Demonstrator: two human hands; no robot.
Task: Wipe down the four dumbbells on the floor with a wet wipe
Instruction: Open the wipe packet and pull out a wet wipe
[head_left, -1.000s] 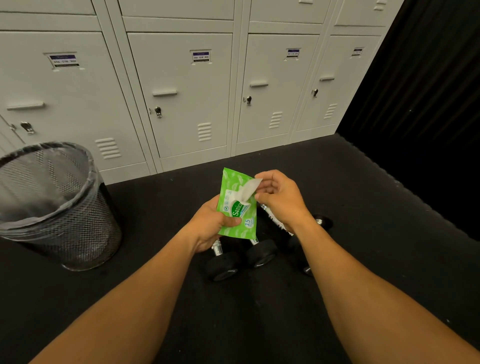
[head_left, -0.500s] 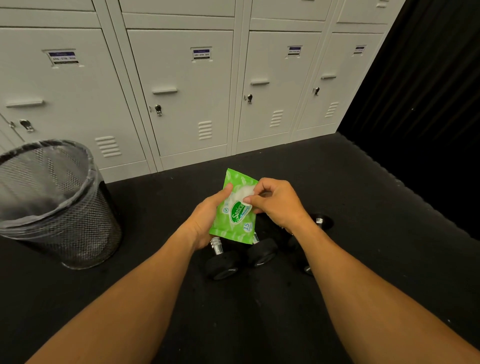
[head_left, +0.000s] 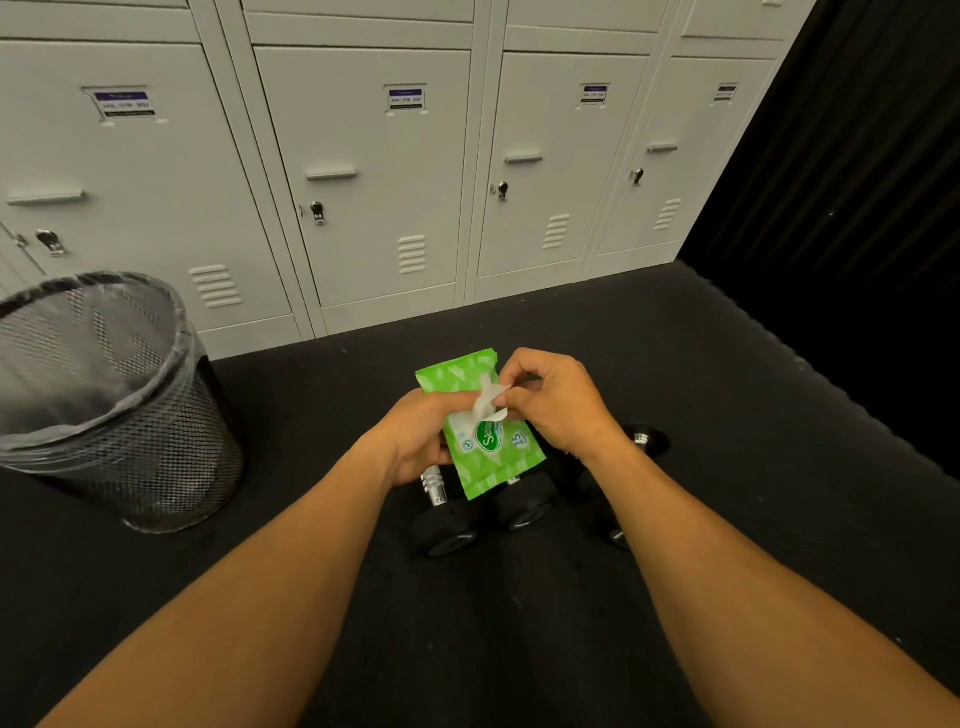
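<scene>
— Four dumbbells (head_left: 478, 512) are what the task names, but I can count only three dark rubber ends low in the middle of the frame, plus one more end (head_left: 644, 439) just right of the right wrist. The rest sits hidden under the hands, so I cannot confirm four.

— What has changed in the last second?

— One second ago I see the seal flap lifted; half a second ago it is pressed flat on the pack. Now the right hand (head_left: 556, 402) pinches a white wet wipe (head_left: 488, 402) between thumb and forefinger, pulling it up from the opening. The left hand (head_left: 415, 436) grips the single green wipe pack (head_left: 480, 431), fingers curled round its left edge, at centre frame above the dumbbells.

— Meaning?

— I judge no wiping has begun; the wipe is only partly out.

— Anything else to count?

— One mesh bin (head_left: 114, 405) at the left, four locker doors (head_left: 363, 171) across the top.
</scene>
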